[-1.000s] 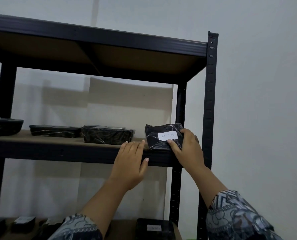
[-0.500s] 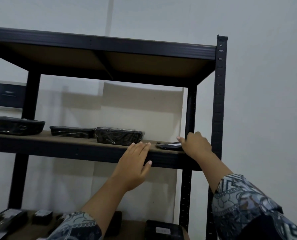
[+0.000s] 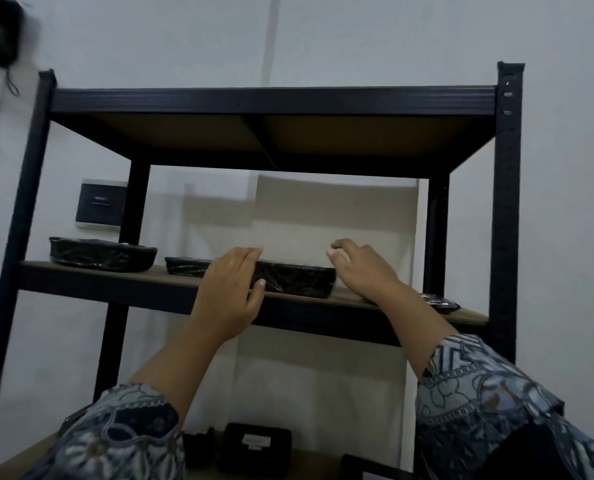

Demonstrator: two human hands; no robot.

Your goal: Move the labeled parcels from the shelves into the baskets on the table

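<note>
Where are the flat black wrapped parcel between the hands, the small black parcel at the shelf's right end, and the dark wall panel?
Flat black wrapped parcel [image 3: 295,279], head view, its front side.
Small black parcel [image 3: 442,302], head view, its top.
Dark wall panel [image 3: 100,207], head view, its middle.

Four black film-wrapped parcels lie flat along the middle shelf [image 3: 171,277]: large tray [image 3: 101,258], slim tray [image 3: 186,266], middle tray [image 3: 295,279], small packet [image 3: 441,302].

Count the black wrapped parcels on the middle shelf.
4: far-left parcel; thin parcel; middle parcel between the left hand and right hand; flat parcel far right. Others may be hidden.
</note>
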